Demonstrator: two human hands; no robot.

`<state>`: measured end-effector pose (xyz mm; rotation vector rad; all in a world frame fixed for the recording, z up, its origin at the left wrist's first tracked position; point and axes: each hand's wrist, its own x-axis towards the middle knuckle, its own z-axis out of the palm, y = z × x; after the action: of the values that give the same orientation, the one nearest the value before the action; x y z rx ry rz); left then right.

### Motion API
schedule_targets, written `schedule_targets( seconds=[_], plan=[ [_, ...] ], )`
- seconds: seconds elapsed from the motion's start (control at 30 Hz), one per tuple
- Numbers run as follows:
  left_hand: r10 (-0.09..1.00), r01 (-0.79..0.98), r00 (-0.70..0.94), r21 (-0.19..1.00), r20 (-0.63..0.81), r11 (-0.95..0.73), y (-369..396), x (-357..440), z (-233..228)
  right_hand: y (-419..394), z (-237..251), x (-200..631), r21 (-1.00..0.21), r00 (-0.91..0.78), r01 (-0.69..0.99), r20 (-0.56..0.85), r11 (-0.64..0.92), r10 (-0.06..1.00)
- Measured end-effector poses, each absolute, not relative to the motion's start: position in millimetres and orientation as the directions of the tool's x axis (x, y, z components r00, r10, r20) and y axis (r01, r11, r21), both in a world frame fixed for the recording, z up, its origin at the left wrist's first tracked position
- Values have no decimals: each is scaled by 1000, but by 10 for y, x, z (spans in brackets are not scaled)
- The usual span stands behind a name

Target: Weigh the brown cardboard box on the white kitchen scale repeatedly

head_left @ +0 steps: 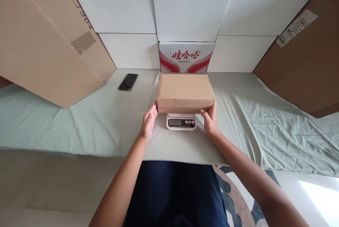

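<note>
A closed brown cardboard box (pixel 185 87) is held between my two hands over a white digital kitchen scale (pixel 181 127). My left hand (pixel 149 121) presses its fingers against the box's left side near the front corner. At the right front corner, my right hand (pixel 210 119) grips with the thumb on the front face and the fingers along the side. The scale's display and buttons show in front of the box, while its platform is mostly hidden underneath. Whether the box rests on the platform or is slightly above it, I cannot tell.
A black smartphone (pixel 128 82) lies on the green cloth (pixel 100 124) to the left. Behind stands a white carton with red print (pixel 186 57) against white panels (pixel 127 50). Large cardboard sheets lean at the left (pixel 47 43) and right (pixel 304 61).
</note>
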<state>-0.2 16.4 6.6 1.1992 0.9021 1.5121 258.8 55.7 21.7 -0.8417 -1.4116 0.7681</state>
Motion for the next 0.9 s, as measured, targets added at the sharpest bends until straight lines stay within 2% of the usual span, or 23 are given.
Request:
schedule_targets(
  seconds=[0.9],
  plan=[
    [959,-207,-11,937,285,-281,221,-35,-32,606,234,2625,-894,63,-34,443,446,894]
  ],
)
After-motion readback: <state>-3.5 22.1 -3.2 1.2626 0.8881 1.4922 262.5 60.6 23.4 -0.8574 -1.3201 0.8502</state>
